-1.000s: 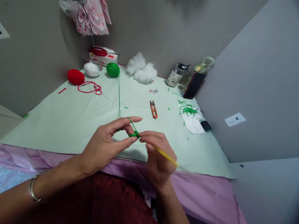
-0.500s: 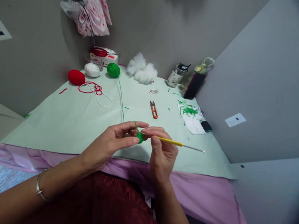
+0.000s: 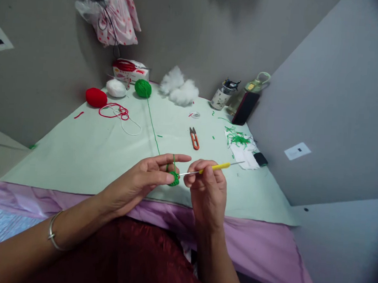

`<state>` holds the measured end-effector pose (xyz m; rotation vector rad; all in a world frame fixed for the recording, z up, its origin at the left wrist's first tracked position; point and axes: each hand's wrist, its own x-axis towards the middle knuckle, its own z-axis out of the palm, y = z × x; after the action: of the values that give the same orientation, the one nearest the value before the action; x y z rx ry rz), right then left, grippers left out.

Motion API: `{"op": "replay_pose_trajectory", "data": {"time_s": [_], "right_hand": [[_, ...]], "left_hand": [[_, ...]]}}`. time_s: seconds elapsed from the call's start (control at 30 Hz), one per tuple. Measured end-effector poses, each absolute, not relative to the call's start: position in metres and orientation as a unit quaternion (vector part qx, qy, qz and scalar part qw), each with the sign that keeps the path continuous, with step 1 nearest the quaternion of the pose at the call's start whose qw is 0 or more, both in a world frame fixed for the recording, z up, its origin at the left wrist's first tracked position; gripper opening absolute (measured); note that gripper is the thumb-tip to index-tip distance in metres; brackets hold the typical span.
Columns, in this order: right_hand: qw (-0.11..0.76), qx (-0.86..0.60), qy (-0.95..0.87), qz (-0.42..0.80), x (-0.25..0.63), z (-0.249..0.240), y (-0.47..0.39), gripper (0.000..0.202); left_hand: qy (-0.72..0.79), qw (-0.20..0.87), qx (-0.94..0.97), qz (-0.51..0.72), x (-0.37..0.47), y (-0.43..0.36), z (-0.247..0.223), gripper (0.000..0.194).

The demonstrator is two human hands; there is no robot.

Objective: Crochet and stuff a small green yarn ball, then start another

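A small green crocheted piece (image 3: 174, 182) is held above the worktop (image 3: 76, 159), just inside the middle of its front edge. The left hand (image 3: 145, 173) pinches it between thumb and fingers, the index finger extended with yarn looped over it. The metal tip of a yellow-handled hook (image 3: 218, 167) meets the piece; the right hand's (image 3: 209, 182) fingers are closed on the handle. Room extends leftward from the left hand to the worktop's left edge; orange snips (image 3: 194, 139) lie ahead of the hands, and green yarn scraps (image 3: 239, 139) near the right edge. The left forearm slants in from the lower left; the right rises steeply, its thumb uppermost on the handle. A green strand (image 3: 152, 124) runs back to a green ball (image 3: 143, 88) near the rear edge, beside white stuffing (image 3: 181, 89).
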<state>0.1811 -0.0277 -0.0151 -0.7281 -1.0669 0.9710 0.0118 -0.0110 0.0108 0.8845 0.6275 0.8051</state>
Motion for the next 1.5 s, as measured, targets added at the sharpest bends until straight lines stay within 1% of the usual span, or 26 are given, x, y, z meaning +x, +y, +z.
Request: {"op": "replay_pose_trajectory", "data": {"time_s": [0.1,0.17,0.2,0.3,0.4,0.53,0.63,0.7,0.83,0.9,0.97,1.03,1.07,1.13,1.2,1.27,1.3,1.37,1.43,1.5], "right_hand": [[0.683,-0.348,-0.542,0.345,0.177,-0.018,-0.033,0.016],[0.677,-0.371,-0.564,0.293,0.176,-0.019,-0.035,0.014],[0.679,-0.375,-0.560,0.290,0.176,-0.019,-0.035,0.015],[0.701,-0.350,-0.516,0.346,0.177,-0.018,-0.032,0.015],[0.705,-0.325,-0.488,0.399,0.178,-0.016,-0.028,0.017],[0.688,-0.329,-0.500,0.411,0.181,-0.014,-0.029,0.020],[0.668,-0.336,-0.542,0.384,0.185,-0.011,-0.034,0.020],[0.653,-0.357,-0.588,0.318,0.186,-0.009,-0.038,0.021],[0.621,-0.352,-0.686,0.143,0.185,-0.011,-0.044,0.023],[0.590,-0.356,-0.724,0.045,0.182,-0.016,-0.045,0.025],[0.555,-0.370,-0.742,-0.061,0.179,-0.022,-0.045,0.030],[0.549,-0.379,-0.737,-0.111,0.177,-0.026,-0.044,0.035],[0.562,-0.383,-0.727,-0.094,0.177,-0.027,-0.043,0.034],[0.613,-0.393,-0.685,0.019,0.178,-0.025,-0.040,0.028],[0.667,-0.386,-0.613,0.173,0.179,-0.022,-0.037,0.024],[0.688,-0.368,-0.563,0.274,0.179,-0.018,-0.034,0.022],[0.687,-0.362,-0.559,0.291,0.178,-0.017,-0.033,0.021],[0.675,-0.366,-0.576,0.280,0.176,-0.016,-0.033,0.018],[0.663,-0.376,-0.603,0.235,0.173,-0.017,-0.034,0.021],[0.643,-0.387,-0.643,0.154,0.171,-0.022,-0.036,0.027]], "left_hand": [[0.339,0.705,0.479,0.398,0.013,-0.014,0.012,0.050],[0.357,0.669,0.515,0.399,0.012,-0.015,0.012,0.045],[0.358,0.663,0.524,0.397,0.012,-0.015,0.013,0.041],[0.349,0.667,0.519,0.404,0.008,-0.013,0.013,0.035],[0.351,0.661,0.515,0.417,0.006,-0.011,0.014,0.035],[0.363,0.639,0.536,0.415,0.005,-0.011,0.017,0.035],[0.373,0.617,0.552,0.418,0.004,-0.012,0.017,0.035],[0.383,0.596,0.566,0.422,0.004,-0.013,0.016,0.034],[0.397,0.550,0.591,0.438,0.006,-0.015,0.013,0.036],[0.395,0.549,0.581,0.453,0.009,-0.016,0.012,0.039],[0.383,0.599,0.529,0.463,0.012,-0.016,0.010,0.046],[0.361,0.690,0.444,0.443,0.013,-0.014,0.008,0.054],[0.351,0.732,0.401,0.425,0.014,-0.013,0.007,0.055],[0.340,0.778,0.343,0.402,0.013,-0.010,0.006,0.051],[0.337,0.781,0.333,0.408,0.012,-0.008,0.005,0.046],[0.332,0.763,0.364,0.418,0.012,-0.008,0.005,0.045],[0.328,0.753,0.386,0.421,0.012,-0.009,0.006,0.045],[0.325,0.728,0.425,0.429,0.014,-0.011,0.006,0.041],[0.328,0.707,0.443,0.443,0.017,-0.013,0.007,0.038],[0.334,0.697,0.433,0.464,0.019,-0.013,0.007,0.041]]}}
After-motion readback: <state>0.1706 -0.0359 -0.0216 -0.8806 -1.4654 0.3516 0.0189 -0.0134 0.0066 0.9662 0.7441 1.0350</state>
